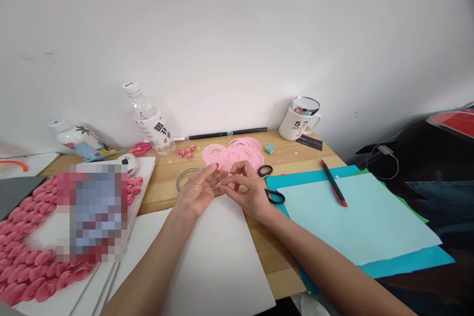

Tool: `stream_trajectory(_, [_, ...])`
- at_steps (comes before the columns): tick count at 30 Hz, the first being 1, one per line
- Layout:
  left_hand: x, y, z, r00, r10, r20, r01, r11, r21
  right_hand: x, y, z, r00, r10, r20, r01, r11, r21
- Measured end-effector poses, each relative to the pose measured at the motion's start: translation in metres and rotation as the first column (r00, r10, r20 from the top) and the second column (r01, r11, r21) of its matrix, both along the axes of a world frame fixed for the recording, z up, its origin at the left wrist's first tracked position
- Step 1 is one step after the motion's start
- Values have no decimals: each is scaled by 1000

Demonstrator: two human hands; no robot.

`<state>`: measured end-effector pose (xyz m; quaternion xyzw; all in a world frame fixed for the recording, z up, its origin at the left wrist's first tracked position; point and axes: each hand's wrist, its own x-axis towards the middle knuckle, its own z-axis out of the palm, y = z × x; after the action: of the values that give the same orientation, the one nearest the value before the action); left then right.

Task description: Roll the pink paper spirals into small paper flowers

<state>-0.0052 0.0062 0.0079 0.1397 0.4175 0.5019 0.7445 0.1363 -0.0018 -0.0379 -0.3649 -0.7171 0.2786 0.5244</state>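
The left hand (199, 189) grips a small pink paper roll (218, 166) near its thumb tip, at that hand's two o'clock, while the right hand (247, 190), just beside it at three o'clock, has thumb and forefinger close together in a pinch, though I cannot tell what lies between them. Cut pink paper rings (242, 149) lie on the worktop (159, 191) at the right hand's twelve o'clock, black scissor handles (284, 198) at its three, and a white sheet (217, 256) spreads toward six.

Clear bottle (150, 128), left of centre: large black characters "喝开水"
White mug (288, 124), right of centre: bold "5", other digits unclear
Dark card (311, 143), beside mug: print too small
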Motion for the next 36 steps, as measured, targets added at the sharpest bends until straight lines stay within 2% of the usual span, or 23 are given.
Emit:
stream_trajectory(4, [2,1,-5,998,19,57,-17,999,-35,-2,-1,-1,1000,-16,-21,17,1000,18])
stream_trajectory(8, [4,0,-7,996,37,76,-36,999,-19,-2,0,-1,1000,-6,-18,5,999,-53])
stream_trajectory(15, [5,-4,-3,995,-5,98,-7,993,121,-3,-1,5,989,116,-92,-133,969,-206])
stream_trajectory(21, [10,-7,0,998,47,39,-51,990,129,-9,-10,10,950,256,-182,-304,894,-328])
stream_trajectory(25, [18,-11,-3,993,6,-122,10,992,126,-14,-12,11,911,225,-346,-371,815,-445])
stream_trajectory(29, [25,-15,-7,982,13,-186,24,981,194,-13,-8,10,870,135,-473,-391,775,-497])
stream_trajectory(32, [26,-15,-7,979,43,-198,6,971,240,-11,-6,11,862,103,-496,-387,765,-514])
stream_trajectory(36, [25,-14,-4,960,122,-253,-46,957,286,-7,-5,12,891,74,-449,-327,789,-519])
